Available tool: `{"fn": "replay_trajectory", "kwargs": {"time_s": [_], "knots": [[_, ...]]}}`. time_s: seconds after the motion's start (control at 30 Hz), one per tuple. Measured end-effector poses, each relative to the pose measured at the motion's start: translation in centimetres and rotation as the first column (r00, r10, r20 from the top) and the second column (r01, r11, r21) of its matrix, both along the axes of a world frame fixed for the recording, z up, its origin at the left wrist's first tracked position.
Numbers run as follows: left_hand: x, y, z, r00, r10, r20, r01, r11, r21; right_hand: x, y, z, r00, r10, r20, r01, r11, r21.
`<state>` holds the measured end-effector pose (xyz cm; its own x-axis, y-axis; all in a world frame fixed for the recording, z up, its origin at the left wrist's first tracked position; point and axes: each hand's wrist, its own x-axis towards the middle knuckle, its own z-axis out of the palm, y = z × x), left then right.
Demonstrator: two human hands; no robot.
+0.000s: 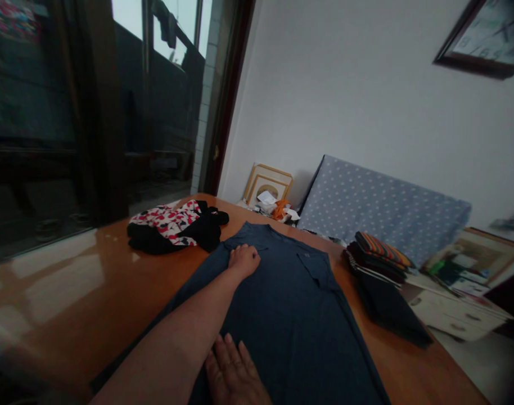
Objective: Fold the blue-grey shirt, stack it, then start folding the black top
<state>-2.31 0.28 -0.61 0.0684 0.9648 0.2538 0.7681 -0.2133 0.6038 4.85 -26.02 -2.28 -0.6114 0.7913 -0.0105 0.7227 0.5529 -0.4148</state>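
A dark blue shirt [299, 315] lies spread flat on a glossy wooden table [92, 281], its collar pointing away from me. My left arm reaches across it. My left hand [243, 260] rests near the collar with its fingers curled down onto the fabric. My right hand [234, 374] lies flat on the near part of the shirt, fingers stretched out and together, just beside my left forearm.
A bundle of black and red-and-white patterned clothing [176, 225] sits at the table's far left. A stack of folded dark and striped clothes [379, 261] lies at the right edge. Behind are a dotted blue mattress [379, 208], picture frames [267, 183] and a white drawer unit [451, 315].
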Motion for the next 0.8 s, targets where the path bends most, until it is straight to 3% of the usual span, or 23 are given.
{"fn": "replay_trajectory", "kwargs": {"time_s": [0.07,0.13,0.37,0.57,0.67,0.8], "knots": [[-0.3,0.3,-0.2,0.991,-0.015,0.13,0.017,1.0,-0.009,0.5,0.1,-1.0,0.999,0.045,0.015,-0.046,0.997,0.058],[-0.6,0.8,-0.3,0.973,-0.038,0.228,0.044,0.999,-0.02,0.8,0.1,-1.0,0.998,0.063,0.022,-0.065,0.994,0.085],[-2.0,2.2,-0.5,0.873,-0.102,0.477,0.154,0.986,-0.071,0.4,-0.9,2.8,0.999,0.045,0.022,-0.044,0.998,-0.047],[-3.7,1.5,1.2,0.774,-0.162,0.612,0.285,0.952,-0.109,-0.1,-1.8,5.1,1.0,-0.015,0.019,0.017,0.991,-0.134],[-5.3,0.7,2.3,0.75,-0.122,0.65,0.257,0.959,-0.117,-0.1,-2.2,5.3,0.999,-0.021,0.026,0.024,0.992,-0.12],[-9.1,-1.1,3.3,0.747,-0.014,0.664,0.103,0.99,-0.096,0.1,-2.7,5.3,0.999,-0.009,0.044,0.014,0.995,-0.094]]}}
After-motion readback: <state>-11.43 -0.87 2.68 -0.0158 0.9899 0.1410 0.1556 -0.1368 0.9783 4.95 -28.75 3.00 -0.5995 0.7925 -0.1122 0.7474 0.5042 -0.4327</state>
